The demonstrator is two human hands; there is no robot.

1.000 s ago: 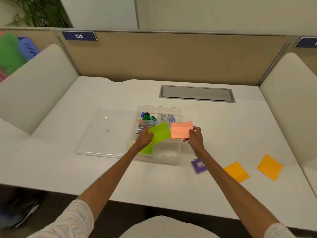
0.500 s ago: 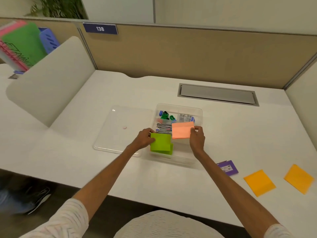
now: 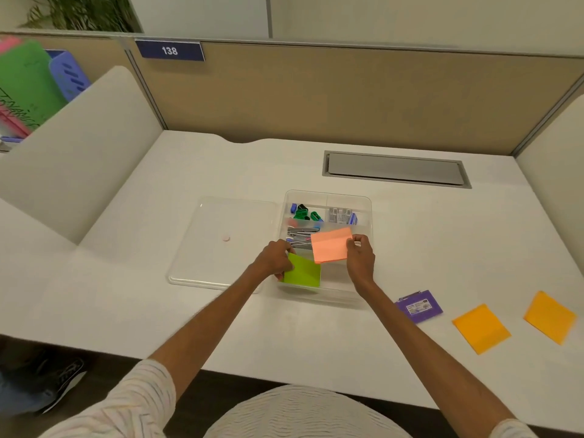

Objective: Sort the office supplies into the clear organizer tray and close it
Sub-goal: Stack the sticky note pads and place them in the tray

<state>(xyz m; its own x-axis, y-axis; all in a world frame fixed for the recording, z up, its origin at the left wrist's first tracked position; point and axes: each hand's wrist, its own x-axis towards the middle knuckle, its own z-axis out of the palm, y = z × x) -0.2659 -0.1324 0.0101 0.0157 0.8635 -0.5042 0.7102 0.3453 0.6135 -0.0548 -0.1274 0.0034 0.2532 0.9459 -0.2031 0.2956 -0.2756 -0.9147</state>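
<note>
The clear organizer tray (image 3: 369, 216) sits mid-desk, its flat clear lid (image 3: 221, 241) lying just left of it. Back compartments hold coloured binder clips (image 3: 304, 212) and staple boxes (image 3: 341, 214); metal clips (image 3: 300, 237) lie in the middle left one. My left hand (image 3: 274, 258) holds a green sticky-note pad (image 3: 302, 271) low in the front left compartment. My right hand (image 3: 360, 256) pinches a salmon sticky-note pad (image 3: 331, 245) above the tray. On the desk to the right lie a purple box (image 3: 418, 305) and two orange sticky-note pads (image 3: 481, 327) (image 3: 550, 317).
A grey cable hatch (image 3: 395, 168) is set into the desk behind the tray. Beige dividers close off the back and both sides. Green and pink folders (image 3: 25, 86) stand beyond the left divider. A shoe (image 3: 63, 379) shows below the desk edge at left.
My left hand has lowered the green pad from above the tray down into the front left compartment. My right hand keeps the salmon pad over the tray. My head has turned left.
</note>
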